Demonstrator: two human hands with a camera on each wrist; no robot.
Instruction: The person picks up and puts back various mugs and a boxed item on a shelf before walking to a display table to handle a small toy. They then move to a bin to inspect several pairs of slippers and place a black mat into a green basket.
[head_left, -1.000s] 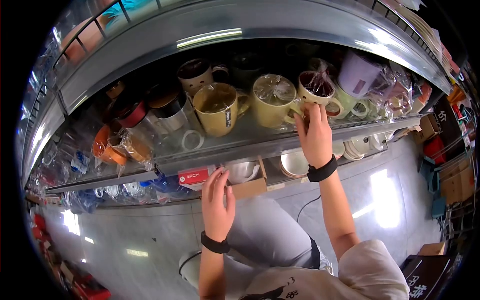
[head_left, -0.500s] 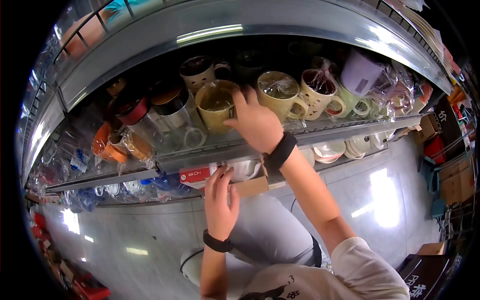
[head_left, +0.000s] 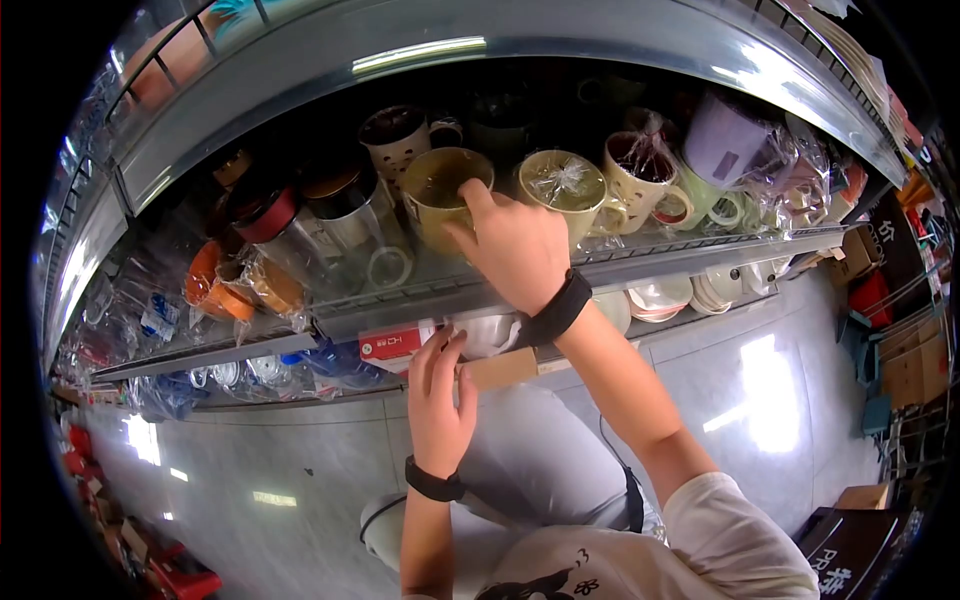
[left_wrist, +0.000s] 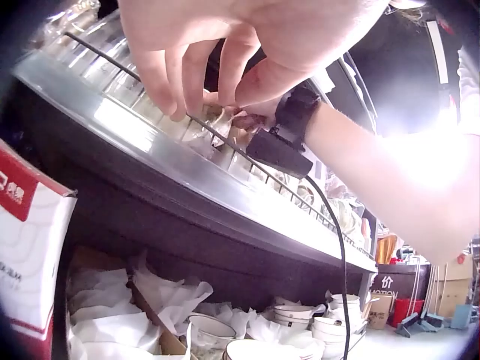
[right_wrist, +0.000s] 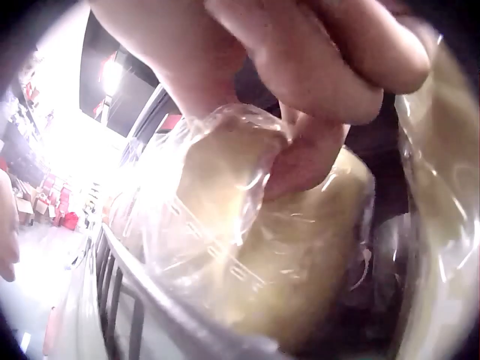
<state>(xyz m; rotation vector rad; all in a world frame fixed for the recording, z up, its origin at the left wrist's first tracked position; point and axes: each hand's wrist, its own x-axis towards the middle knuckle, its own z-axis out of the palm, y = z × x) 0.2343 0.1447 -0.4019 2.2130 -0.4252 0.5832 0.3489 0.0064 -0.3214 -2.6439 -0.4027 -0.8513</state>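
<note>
My right hand (head_left: pixel 525 250) grips the plastic-wrapped handle of a yellow mug (head_left: pixel 432 222) on the upper shelf. In the right wrist view the thumb and curled fingers close about the handle, and clear film covers the mug (right_wrist: pixel 292 262). A second yellow mug (head_left: pixel 562 190) stands just right of that hand, with a spotted cream mug (head_left: pixel 628 195) beyond it. My left hand (head_left: pixel 441 425) hovers with relaxed fingers and holds nothing, in front of the lower shelf by a cardboard box (head_left: pixel 503 370) of white bowls; the left wrist view has the hand (left_wrist: pixel 225 45) before the shelf edge.
A low wire rail (left_wrist: pixel 225 142) runs along the upper shelf's front. Glass jugs (head_left: pixel 365 235) and orange mugs (head_left: pixel 207 275) stand to the left, a lilac mug (head_left: pixel 722 145) to the right. A red-and-white box (head_left: pixel 395 345) and stacked bowls (head_left: pixel 657 300) sit below.
My right hand has moved left from the spotted mug to the left yellow mug and now grips its handle. That mug has shifted up slightly. The left hand has barely moved.
</note>
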